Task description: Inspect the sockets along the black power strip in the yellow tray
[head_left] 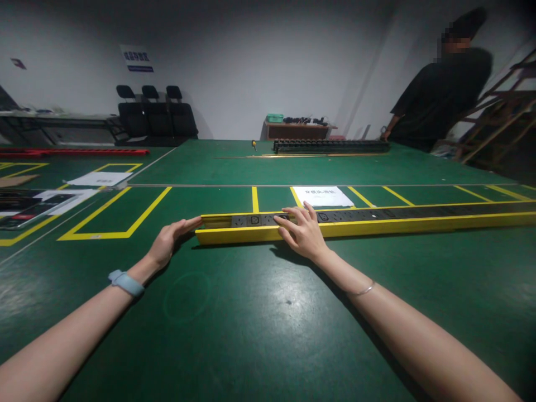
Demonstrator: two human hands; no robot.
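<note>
A long yellow channel (pixel 243 235) lies across the green table, reaching to the right edge of the view. Black socket modules (pixel 255 220) sit in a row inside it, and a short stretch at its left end holds none. At that left end, my left hand (pixel 171 239) touches the channel with its fingers stretched out. My right hand (pixel 304 231) rests over the modules with fingers spread, fingertips on or just above them. Neither hand is wrapped round anything.
Yellow tape marks and a printed sheet (pixel 322 196) are behind the channel. Black strips (pixel 330 146) lie at the table's far edge, near a standing person (pixel 444 95). Papers and a dark panel (pixel 33 206) are at the left, with red bars (pixel 84 152) beyond.
</note>
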